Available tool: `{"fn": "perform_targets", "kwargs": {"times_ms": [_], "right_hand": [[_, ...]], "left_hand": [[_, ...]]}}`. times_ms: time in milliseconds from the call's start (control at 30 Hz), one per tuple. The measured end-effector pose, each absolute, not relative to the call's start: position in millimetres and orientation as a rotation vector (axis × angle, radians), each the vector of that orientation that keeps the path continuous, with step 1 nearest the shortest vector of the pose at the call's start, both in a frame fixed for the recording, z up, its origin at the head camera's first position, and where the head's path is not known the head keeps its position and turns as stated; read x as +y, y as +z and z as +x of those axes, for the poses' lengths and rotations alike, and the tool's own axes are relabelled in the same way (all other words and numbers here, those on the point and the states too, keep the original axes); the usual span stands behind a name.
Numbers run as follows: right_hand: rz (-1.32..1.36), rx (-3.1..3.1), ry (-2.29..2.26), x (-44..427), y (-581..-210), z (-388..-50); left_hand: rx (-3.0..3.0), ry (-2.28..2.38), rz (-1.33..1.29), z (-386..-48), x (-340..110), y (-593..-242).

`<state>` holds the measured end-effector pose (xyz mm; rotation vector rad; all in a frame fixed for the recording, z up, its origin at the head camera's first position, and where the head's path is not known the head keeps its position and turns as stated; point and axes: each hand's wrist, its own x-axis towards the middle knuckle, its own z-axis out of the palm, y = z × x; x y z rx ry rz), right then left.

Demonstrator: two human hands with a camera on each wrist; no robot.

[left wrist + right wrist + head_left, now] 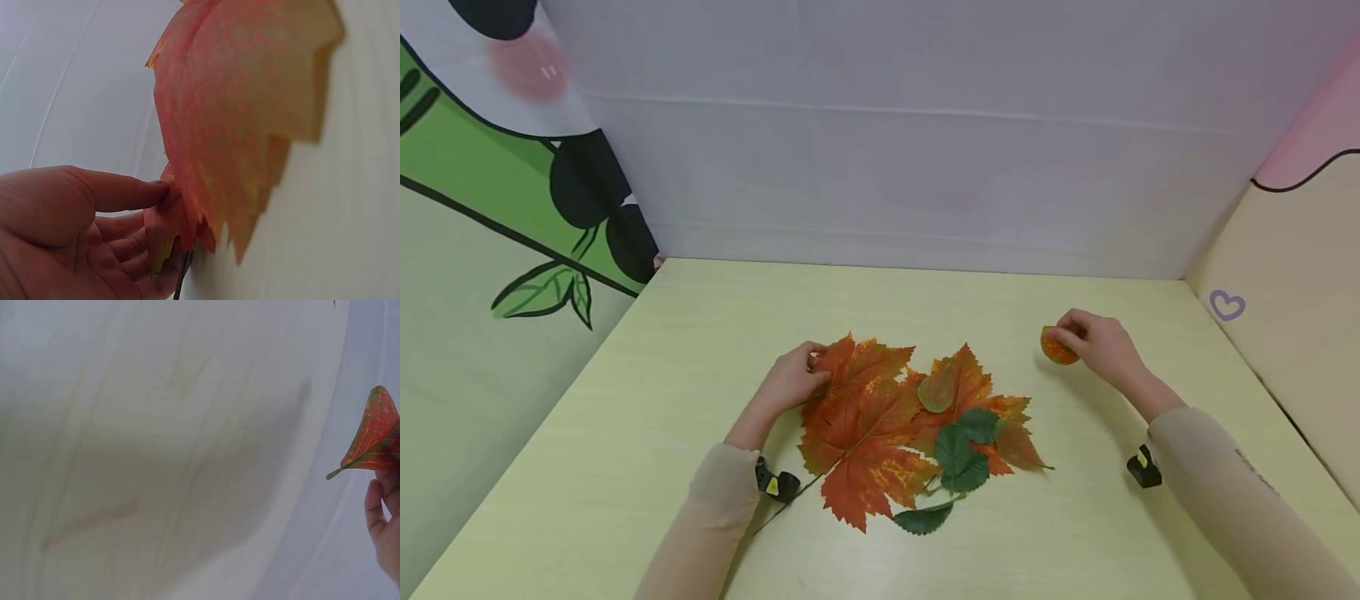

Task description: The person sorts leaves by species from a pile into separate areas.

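My left hand [793,375] pinches the upper left edge of a large orange-red maple leaf [872,433] in the head view. Up close in the left wrist view, thumb and fingers grip a jagged leaf [165,219], beside a broader leaf [212,112]. At the right, my right hand [1097,342] holds a small rounded orange-green leaf [1058,347] above the table. That leaf's veined face and short stem show in the right wrist view, where the hand [384,519] is partly cut off by the frame.
Right of the large leaf lie another maple leaf [966,379], several dark green leaves [955,450] and a reddish-brown leaf [1018,446]. A small greenish-orange leaf [937,389] rests on the maple leaves. Pale fabric walls [880,183] border the light wooden table [625,467].
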<state>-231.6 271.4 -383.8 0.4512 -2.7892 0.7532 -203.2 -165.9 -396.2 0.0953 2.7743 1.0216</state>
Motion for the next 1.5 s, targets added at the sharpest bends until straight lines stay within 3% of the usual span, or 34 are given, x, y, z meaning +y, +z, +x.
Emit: {"fn": "perform_targets", "kwargs": {"times_ms": [1500], "right_hand": [[-0.171,-3.029,0.697,361.1,-388.0,-272.1]], "left_hand": [[2.752,1.024,0.091,-201.0,-167.1,-395.5]]}}
